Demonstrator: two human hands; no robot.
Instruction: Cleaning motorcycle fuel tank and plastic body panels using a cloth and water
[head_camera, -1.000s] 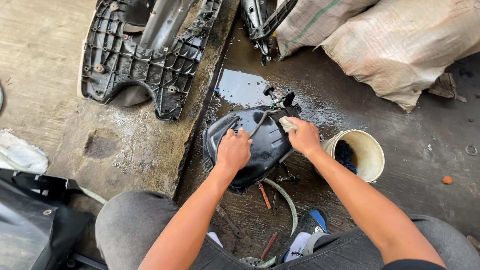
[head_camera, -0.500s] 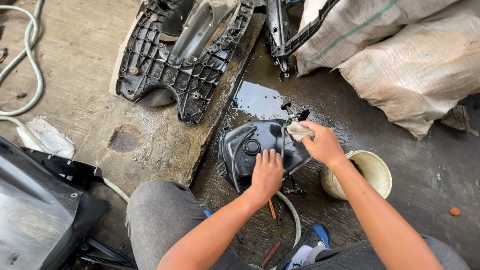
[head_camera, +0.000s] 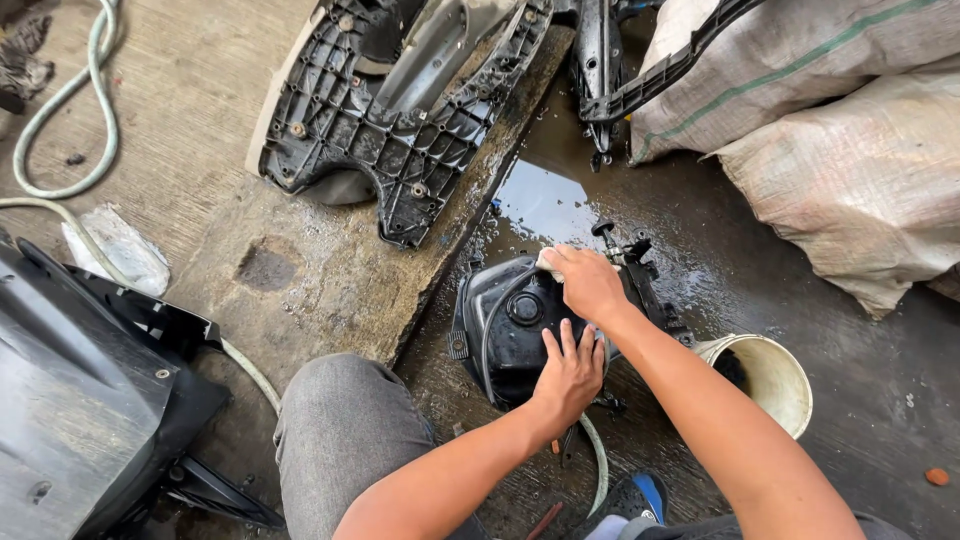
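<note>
Left hand (head_camera: 568, 372) spread flat, fingers apart, palm pressed on the near side of a black plastic housing (head_camera: 505, 325) lying on wet dark ground; gripping nothing, only bracing. Right hand (head_camera: 588, 282) just beyond the left, clenched on a small pale cloth (head_camera: 548, 262) and pressing it against the housing's far upper edge. Round cap (head_camera: 524, 308) between the two hands, slightly left of both. To the right of the right forearm, a cream plastic bucket (head_camera: 772, 378), near but apart from the housing. Beyond the right hand, a shiny puddle (head_camera: 545, 205). Farther out and left, a large ribbed black panel (head_camera: 395, 120) on a concrete slab (head_camera: 290, 290). Far right of both hands, stacked woven sacks (head_camera: 850, 150). Far left, a pale hose (head_camera: 70, 130).
</note>
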